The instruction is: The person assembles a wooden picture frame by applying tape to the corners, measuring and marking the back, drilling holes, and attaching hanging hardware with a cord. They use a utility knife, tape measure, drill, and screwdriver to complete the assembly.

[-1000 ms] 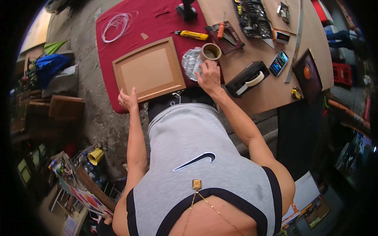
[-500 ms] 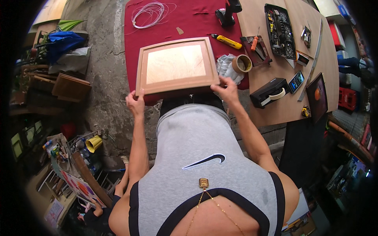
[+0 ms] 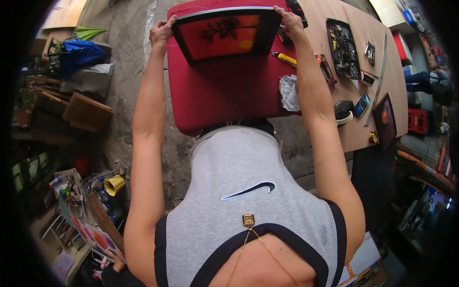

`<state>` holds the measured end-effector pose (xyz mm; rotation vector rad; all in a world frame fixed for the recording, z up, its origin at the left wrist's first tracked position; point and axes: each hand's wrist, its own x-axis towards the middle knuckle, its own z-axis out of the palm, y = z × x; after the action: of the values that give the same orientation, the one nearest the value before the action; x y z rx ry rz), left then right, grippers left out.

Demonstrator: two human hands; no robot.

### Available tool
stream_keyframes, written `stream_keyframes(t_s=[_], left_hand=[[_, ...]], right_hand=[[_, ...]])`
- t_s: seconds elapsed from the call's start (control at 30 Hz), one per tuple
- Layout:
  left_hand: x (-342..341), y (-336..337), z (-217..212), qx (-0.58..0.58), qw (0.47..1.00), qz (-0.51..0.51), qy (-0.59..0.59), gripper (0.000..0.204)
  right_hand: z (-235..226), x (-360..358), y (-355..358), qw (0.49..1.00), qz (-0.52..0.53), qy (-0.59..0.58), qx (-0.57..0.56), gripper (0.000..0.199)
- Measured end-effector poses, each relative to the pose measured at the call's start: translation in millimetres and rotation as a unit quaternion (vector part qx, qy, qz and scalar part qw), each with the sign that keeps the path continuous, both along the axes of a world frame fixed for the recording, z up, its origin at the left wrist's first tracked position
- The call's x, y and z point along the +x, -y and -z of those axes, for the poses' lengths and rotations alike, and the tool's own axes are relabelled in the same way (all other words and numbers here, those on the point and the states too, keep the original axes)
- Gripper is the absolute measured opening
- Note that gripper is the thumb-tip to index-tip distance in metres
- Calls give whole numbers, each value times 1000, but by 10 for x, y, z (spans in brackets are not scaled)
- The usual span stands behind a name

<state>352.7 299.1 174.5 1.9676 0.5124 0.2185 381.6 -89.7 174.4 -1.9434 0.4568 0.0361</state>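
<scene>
Head view | your left hand [image 3: 162, 32] grasps the framed picture [image 3: 224, 37] at its upper left corner | your right hand [image 3: 290, 21] grasps its upper right corner | framed picture tilted at the far part of the red cloth [image 3: 234, 95], red-orange face toward you; lower-edge contact cannot be told | yellow cutter [image 3: 285, 58] near your right forearm

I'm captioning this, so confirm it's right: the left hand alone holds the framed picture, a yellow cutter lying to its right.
No: the head view shows left hand and right hand both holding the framed picture. The yellow cutter does lie to its right.
</scene>
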Motion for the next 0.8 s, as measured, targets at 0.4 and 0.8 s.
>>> stream_keyframes(t_s=[0.4,0.8], left_hand=[[103,-17,25,-96,991,43,-80,55],[22,-326,1085,47,978,119,164,56]], right_hand=[[2,51,-116,997,0,-41,72,73],[1010,341,136,994,-35,79,-65,72]])
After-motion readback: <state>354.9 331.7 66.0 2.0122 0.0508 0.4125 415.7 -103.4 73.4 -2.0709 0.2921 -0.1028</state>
